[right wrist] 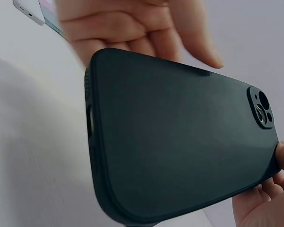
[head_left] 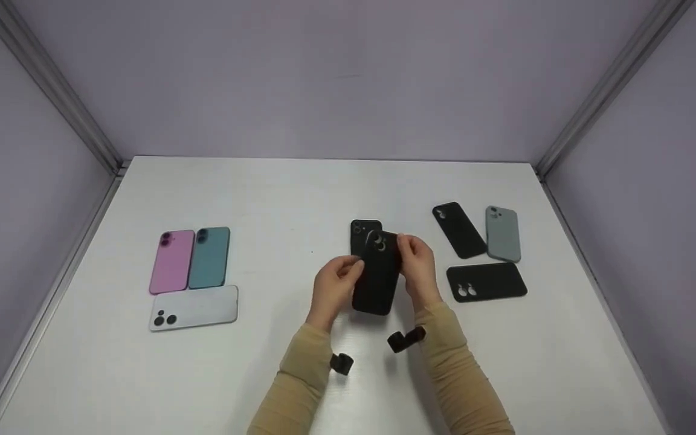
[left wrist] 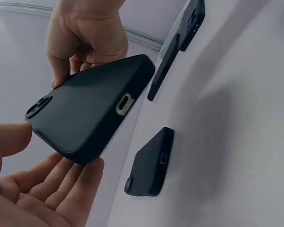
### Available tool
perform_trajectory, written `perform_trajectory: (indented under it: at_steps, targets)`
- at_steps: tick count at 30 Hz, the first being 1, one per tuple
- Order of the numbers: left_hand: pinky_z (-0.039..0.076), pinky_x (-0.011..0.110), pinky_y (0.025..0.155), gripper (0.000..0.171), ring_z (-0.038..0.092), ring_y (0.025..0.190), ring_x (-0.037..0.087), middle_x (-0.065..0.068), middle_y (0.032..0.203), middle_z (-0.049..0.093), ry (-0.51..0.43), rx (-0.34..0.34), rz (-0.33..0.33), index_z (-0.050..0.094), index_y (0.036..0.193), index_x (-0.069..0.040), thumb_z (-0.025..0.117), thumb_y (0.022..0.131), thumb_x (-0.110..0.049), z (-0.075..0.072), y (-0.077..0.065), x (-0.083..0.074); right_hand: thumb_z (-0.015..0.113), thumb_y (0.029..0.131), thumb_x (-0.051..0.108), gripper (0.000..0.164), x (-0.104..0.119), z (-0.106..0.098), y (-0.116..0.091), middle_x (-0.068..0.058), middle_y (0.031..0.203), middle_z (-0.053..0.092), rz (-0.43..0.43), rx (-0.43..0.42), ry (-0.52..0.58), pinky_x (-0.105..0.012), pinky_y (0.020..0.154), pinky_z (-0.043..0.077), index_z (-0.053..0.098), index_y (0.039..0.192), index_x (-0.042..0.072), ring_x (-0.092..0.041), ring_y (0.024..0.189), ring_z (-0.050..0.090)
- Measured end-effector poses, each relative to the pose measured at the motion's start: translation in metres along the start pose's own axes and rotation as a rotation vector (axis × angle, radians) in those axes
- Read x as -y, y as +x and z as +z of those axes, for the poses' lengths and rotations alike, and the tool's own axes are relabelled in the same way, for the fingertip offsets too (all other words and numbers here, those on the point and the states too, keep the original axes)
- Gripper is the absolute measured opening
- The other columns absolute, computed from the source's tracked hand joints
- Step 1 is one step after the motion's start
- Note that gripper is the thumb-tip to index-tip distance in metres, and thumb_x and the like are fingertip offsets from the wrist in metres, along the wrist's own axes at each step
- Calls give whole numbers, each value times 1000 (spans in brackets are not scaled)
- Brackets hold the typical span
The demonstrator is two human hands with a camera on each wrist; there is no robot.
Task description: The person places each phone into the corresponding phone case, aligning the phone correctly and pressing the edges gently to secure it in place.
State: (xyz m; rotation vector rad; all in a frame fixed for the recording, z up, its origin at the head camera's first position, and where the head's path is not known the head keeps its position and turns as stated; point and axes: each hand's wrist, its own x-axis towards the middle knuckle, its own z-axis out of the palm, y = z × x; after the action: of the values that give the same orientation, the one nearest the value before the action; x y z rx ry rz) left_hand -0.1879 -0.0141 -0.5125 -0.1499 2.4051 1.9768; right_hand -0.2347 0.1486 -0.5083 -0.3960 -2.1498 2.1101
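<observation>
Both hands hold a black phone case [head_left: 378,275] tilted above the white table, its camera cutouts [right wrist: 259,108] at the far end. My left hand [head_left: 333,287] pinches the left long edge, thumb on top and fingers beneath, as the left wrist view shows. On the opposite edge, near the camera corner, my right hand [head_left: 419,266] grips with thumb and fingers. A pale port slot [left wrist: 125,104] shows in the case's near end. Behind it lies a black phone or case [head_left: 360,232], partly covered by the held one in the head view.
At left lie a pink phone [head_left: 171,263], a teal phone [head_left: 209,258] and a white phone [head_left: 203,307]. To the right are two black cases, one slanted [head_left: 460,231] and one sideways [head_left: 493,282], beside a grey-green case [head_left: 503,234]. Walls border the white table [head_left: 287,199].
</observation>
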Motion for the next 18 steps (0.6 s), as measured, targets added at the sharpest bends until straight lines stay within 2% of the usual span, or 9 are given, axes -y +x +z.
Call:
perform_trajectory:
  at_steps: [3, 7, 12, 18]
  targets:
    - [52, 36, 89, 32, 65, 103, 22, 9, 113, 69, -12, -52, 48, 68, 120, -4, 64, 97, -27, 0, 7, -11, 56, 102, 20, 24, 0, 3, -4, -3, 75, 51, -18, 16, -2, -22, 54, 41, 62, 96, -3, -12, 63, 47]
    - [54, 34, 85, 29, 66, 99, 21, 9, 110, 71, -3, -88, 92, 68, 120, -3, 64, 98, -22, 3, 14, -21, 57, 102, 17, 23, -2, 7, -8, -3, 75, 52, -48, 37, 10, -22, 53, 42, 63, 95, -4, -11, 63, 48]
    - [54, 34, 82, 25, 66, 93, 20, 9, 105, 72, 31, -119, 122, 70, 116, -2, 66, 96, -17, 7, 18, -22, 57, 102, 17, 22, -5, 9, -10, -2, 75, 53, -60, 50, 6, -22, 55, 44, 63, 94, -3, -11, 64, 49]
    - [54, 36, 84, 21, 67, 92, 21, 10, 104, 73, 109, -180, 166, 73, 110, -1, 67, 95, -14, 8, 18, -19, 57, 102, 18, 25, -4, 12, -14, -4, 78, 55, -78, 63, -33, -22, 57, 45, 63, 100, -6, -12, 66, 51]
